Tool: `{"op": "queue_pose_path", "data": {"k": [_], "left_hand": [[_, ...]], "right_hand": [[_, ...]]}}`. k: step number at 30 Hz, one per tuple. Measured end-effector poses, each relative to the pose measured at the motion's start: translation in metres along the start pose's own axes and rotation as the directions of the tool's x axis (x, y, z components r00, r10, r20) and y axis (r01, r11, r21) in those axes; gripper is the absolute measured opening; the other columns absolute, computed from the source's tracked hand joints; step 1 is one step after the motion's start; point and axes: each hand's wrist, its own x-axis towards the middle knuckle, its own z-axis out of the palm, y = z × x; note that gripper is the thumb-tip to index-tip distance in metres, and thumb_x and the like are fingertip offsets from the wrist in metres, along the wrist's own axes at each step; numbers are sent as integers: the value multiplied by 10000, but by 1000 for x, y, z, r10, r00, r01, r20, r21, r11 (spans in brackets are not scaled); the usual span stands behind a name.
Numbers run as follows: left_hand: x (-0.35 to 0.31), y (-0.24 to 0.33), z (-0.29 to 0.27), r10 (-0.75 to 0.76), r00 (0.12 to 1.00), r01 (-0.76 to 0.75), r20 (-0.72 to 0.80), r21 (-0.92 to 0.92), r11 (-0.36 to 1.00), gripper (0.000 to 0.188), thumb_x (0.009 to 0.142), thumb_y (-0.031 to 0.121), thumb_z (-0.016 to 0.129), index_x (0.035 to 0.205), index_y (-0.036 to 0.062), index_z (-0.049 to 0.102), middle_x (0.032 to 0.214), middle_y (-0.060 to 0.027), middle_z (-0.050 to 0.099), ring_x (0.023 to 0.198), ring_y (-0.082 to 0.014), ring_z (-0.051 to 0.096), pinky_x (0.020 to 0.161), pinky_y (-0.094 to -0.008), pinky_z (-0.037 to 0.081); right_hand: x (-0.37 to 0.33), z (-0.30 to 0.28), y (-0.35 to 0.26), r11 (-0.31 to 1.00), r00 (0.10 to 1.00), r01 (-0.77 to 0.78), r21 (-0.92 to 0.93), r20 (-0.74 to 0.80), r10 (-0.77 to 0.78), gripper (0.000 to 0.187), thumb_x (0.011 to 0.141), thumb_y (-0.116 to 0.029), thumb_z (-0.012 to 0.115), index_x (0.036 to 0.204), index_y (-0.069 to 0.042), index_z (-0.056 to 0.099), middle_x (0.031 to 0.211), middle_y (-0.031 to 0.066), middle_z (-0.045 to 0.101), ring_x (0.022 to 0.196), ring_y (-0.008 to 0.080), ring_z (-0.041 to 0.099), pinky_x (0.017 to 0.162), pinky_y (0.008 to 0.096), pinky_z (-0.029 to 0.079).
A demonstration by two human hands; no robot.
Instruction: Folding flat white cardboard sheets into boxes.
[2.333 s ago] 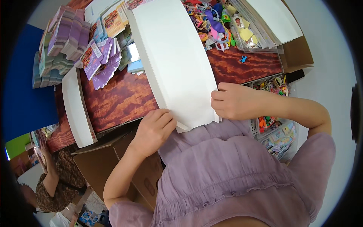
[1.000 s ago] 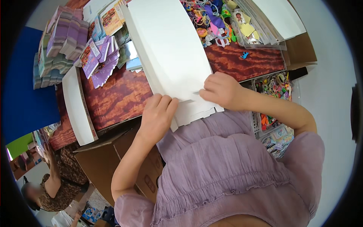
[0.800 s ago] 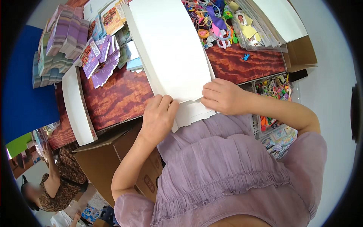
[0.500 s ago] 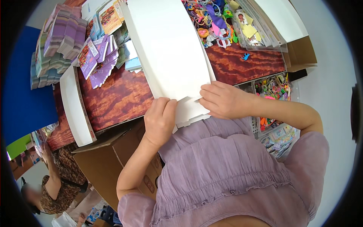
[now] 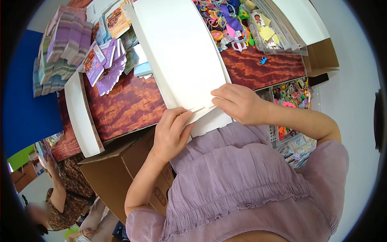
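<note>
A long white cardboard box (image 5: 181,52), unlidded, lies on the wood-patterned table, its near end sticking out over the edge towards me. My left hand (image 5: 168,131) is closed on the box's near left corner, fingertips on the inner flap. At the near right corner, my right hand (image 5: 244,105) pinches the side flap with its fingers bent inward. Between the hands the small end flaps lean in towards each other. A wider end flap (image 5: 211,123) with notched edges hangs down below, in front of my purple dress.
Left stand stacks of purple and green card packs (image 5: 66,38), fanned purple cards (image 5: 109,72) and a narrow white box (image 5: 82,115). Colourful small toys (image 5: 229,24) pile at the back right. Below the table is a brown carton (image 5: 121,173). Another person (image 5: 60,193) sits lower left.
The small end flaps have come further inward under my fingers. My left hand has turned and spread slightly, and my right hand has shifted a little on its corner.
</note>
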Motion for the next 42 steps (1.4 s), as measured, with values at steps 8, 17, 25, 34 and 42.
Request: {"op": "queue_pose_path", "data": {"k": [8, 17, 25, 34, 42], "left_hand": [[8, -2, -2, -137, 990, 138, 16, -52, 989, 171, 891, -13, 711, 1054, 2, 666, 1024, -148, 624, 789, -318, 655, 690, -397, 540], [26, 12, 7, -465, 882, 459, -77, -84, 884, 125, 928, 25, 690, 1046, 21, 651, 1085, -144, 619, 727, -306, 633, 640, -402, 520], [17, 6, 4, -190, 982, 188, 4, 127, 974, 138, 882, 44, 727, 1011, 61, 682, 1120, -103, 624, 746, -268, 627, 630, -402, 529], [13, 3, 9, -15, 999, 21, -30, 200, 980, 271, 820, -10, 739, 1077, 50, 678, 1143, -87, 643, 887, -264, 633, 715, -368, 542], [24, 42, 2, -804, 562, 401, 194, -914, 59, 431, 1085, 251, 573, 1430, 5, 494, 1304, -85, 614, 1131, -145, 604, 951, -330, 505]], "right_hand": [[10, -1, 5, 990, 993, -116, 84, 10, 115, 275, 843, -16, 669, 1118, -5, 667, 946, 128, 612, 829, 293, 621, 666, 401, 502], [18, 6, 0, 979, 998, -17, -204, -68, 3, 281, 819, -126, 697, 1075, -15, 663, 974, 91, 621, 926, 281, 627, 800, 428, 477], [14, 20, 4, 992, 996, 17, -124, 91, -6, 211, 763, -140, 650, 941, -32, 619, 917, 71, 562, 847, 243, 564, 766, 388, 425], [29, 30, -3, 997, 994, -69, -30, 86, 71, 109, 768, -104, 643, 850, -66, 580, 873, 62, 517, 836, 256, 546, 730, 377, 416], [35, 25, -28, 962, 991, 131, -239, 22, -129, 159, 745, -150, 641, 891, -89, 622, 906, 34, 538, 822, 211, 537, 675, 352, 410]]}}
